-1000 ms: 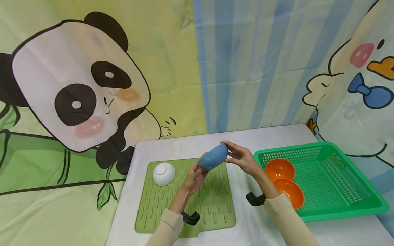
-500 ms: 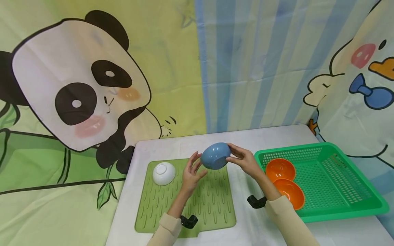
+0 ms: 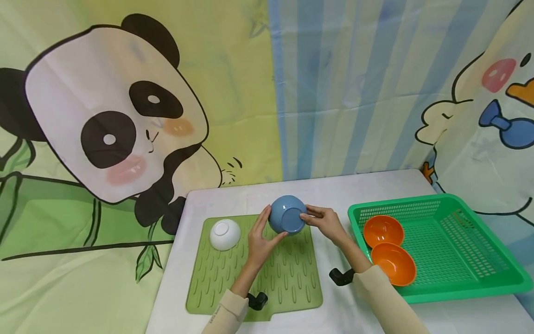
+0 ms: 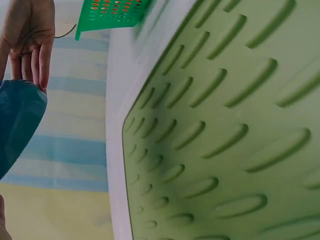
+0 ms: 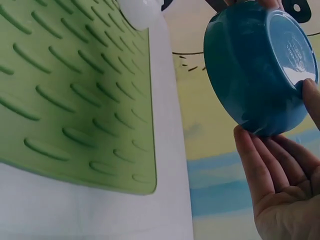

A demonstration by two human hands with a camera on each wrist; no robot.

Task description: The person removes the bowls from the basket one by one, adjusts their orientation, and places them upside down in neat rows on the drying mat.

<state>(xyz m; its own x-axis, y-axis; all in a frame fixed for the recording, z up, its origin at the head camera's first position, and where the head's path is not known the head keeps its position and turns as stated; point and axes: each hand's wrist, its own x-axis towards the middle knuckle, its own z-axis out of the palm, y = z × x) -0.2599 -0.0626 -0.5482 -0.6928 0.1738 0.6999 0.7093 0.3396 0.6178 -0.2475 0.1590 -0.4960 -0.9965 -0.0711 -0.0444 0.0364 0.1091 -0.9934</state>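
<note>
A glossy blue bowl [image 3: 288, 215] is held up over the green drying mat [image 3: 250, 278], tilted so that its round foot faces the head camera. My left hand [image 3: 260, 246] holds it from the left, fingers along the side and thumb at the lower edge. On the other side, my right hand [image 3: 329, 225] pinches it, thumb on the foot and fingers behind at the rim. In the right wrist view the bowl [image 5: 240, 70] shows a faint stamp on its base, above the right hand's fingers [image 5: 265, 165]. The bowl's inside is hidden.
A white bowl [image 3: 225, 235] sits upside down on the mat's back left part. To the right stands a green plastic basket [image 3: 463, 292] with two orange bowls, one behind [image 3: 383, 231] and one in front [image 3: 394, 264]. A printed curtain [image 3: 325, 93] hangs behind the white table [image 3: 333, 297].
The blue bowl has been turned so its foot faces the head camera. My left hand let go of its lower edge, then took hold again at the left side; my right hand kept its hold.
</note>
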